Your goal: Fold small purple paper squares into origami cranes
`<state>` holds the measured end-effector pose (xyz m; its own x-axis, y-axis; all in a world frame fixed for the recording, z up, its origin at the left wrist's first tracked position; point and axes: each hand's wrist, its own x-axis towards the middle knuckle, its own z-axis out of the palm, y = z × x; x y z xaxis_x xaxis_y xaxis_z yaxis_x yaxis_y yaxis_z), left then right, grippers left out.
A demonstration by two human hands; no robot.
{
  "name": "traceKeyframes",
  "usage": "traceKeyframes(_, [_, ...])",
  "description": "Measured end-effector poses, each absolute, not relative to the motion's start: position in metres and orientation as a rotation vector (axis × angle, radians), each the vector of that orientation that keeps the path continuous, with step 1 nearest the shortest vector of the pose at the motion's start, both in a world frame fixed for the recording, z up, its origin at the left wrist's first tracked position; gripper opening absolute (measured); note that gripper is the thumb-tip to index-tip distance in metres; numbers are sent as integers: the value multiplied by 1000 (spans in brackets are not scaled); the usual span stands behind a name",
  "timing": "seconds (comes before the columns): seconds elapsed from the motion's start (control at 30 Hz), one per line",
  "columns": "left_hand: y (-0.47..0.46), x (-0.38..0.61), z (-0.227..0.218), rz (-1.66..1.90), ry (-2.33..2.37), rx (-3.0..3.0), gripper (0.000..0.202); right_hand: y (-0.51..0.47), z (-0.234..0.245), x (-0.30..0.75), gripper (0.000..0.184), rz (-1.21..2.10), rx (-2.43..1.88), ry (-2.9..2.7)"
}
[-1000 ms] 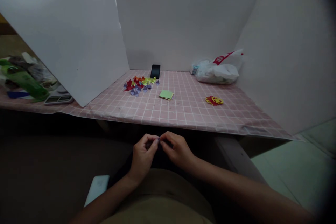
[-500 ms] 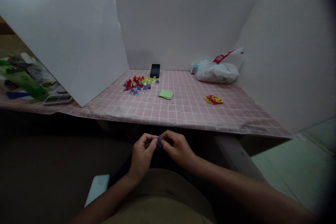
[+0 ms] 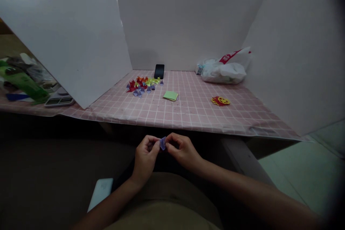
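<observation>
White boards [image 3: 194,18] stand around the upper part of the frame, screening in a table [image 3: 199,118] with a pink checked cover that runs across the middle. At its upper right slumps a white plastic bag [image 3: 223,74]. Left of centre on the table sits a loose pile of folded paper bits [image 3: 134,86], red, orange, yellow and purple.

Both hands are at the lower middle, in front of the table's near edge and below it. The left hand [image 3: 145,154] has thumb and forefinger pinched together, and so does the right hand [image 3: 185,152]; each grip is closed to the thickness of paper.

A dark phone [image 3: 159,71] lies behind the pile, red and yellow cut-outs [image 3: 221,101] lie right of centre, and a small green-topped paper stack [image 3: 170,95] lies between them.

Smallest is the purple paper [image 3: 162,143], held between the two sets of fingertips. I'd say it is being folded or shaped; the exact crease is too small to tell. The next move seems to call for a steady left pinch while the right fingers work the edge gently.
</observation>
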<state>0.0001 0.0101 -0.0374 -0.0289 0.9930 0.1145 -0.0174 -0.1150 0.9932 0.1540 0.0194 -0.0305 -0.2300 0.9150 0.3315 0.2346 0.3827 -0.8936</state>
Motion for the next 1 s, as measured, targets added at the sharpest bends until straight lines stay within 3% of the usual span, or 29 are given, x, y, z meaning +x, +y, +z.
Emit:
traceKeyframes(0.5, [6, -2, -39, 1272, 1141, 1418, 13, 19, -28, 157, 11, 710, -973, -1827])
traceKeyframes(1.0, [9, -3, -42, 1261, 1040, 1142, 18, 18, -28, 156, 9, 889, -1001, -1688])
